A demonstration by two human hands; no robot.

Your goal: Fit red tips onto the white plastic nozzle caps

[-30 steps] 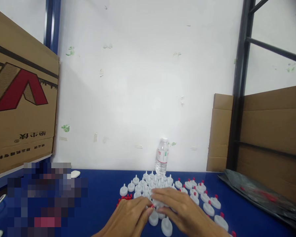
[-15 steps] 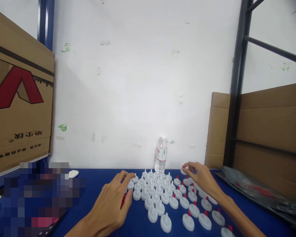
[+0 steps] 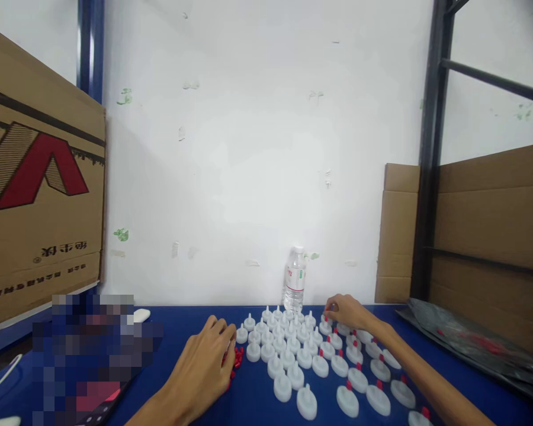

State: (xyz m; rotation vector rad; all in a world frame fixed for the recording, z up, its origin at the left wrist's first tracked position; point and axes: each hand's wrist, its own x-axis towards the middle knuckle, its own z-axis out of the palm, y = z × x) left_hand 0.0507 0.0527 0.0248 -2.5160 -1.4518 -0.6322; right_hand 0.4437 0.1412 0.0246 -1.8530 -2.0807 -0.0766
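Note:
My left hand (image 3: 204, 361) is low over the table with its fingers curled down at a pile of small red caps (image 3: 237, 358). The thumb and fingers nearly meet; their tips are partly hidden, so I cannot make out what they hold. My right hand (image 3: 349, 312) pinches the red tip of a white nozzle lid (image 3: 325, 327) at the back of the capped group. Between the hands stand many white nozzle lids with bare spouts (image 3: 287, 357). Similar lids with red caps on their spouts (image 3: 339, 365) stand to the right, some under my right forearm.
A clear water bottle (image 3: 295, 281) stands against the white wall behind the lids. A printed cardboard box (image 3: 44, 231) is at left, above a pixelated area. On the right lie a grey plastic bag (image 3: 462, 337) and cardboard sheets (image 3: 493, 231) beside a dark metal post.
My right hand has lowered the red-tipped lid to the table at the back of the capped group. My left hand's fingers have curled down over the red caps, and more of the pile shows.

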